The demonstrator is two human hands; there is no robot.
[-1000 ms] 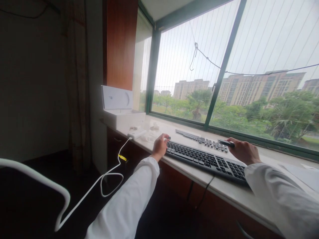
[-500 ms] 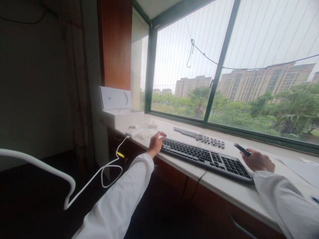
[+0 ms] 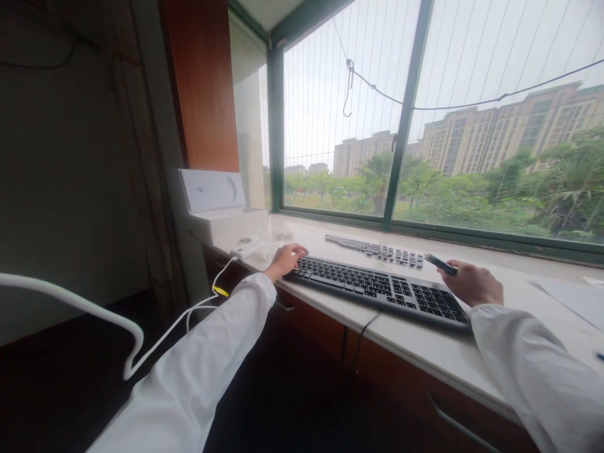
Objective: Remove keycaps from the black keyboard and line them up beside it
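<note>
A long black keyboard (image 3: 372,284) lies along the front of the white sill. At its back left corner is my left hand (image 3: 284,261), thumb and index finger pinched on a small dark piece (image 3: 306,253) that looks like a keycap. My right hand (image 3: 476,284) is closed around a dark, slim tool (image 3: 438,262), held above the keyboard's right end and pointing left; its exact kind is unclear. Behind the keyboard, loose dark keycaps (image 3: 377,251) are laid out in rows.
An open white box (image 3: 226,223) stands at the sill's left end, with a white power strip (image 3: 245,248) before it. A thick white cable (image 3: 94,311) hangs at left. Paper (image 3: 570,302) lies at right. A window frame (image 3: 401,157) borders the sill behind.
The view has shifted slightly, moving the scene leftward. My left hand has come lower, closer to the keyboard's corner. My right hand still holds the tool over the right end.
</note>
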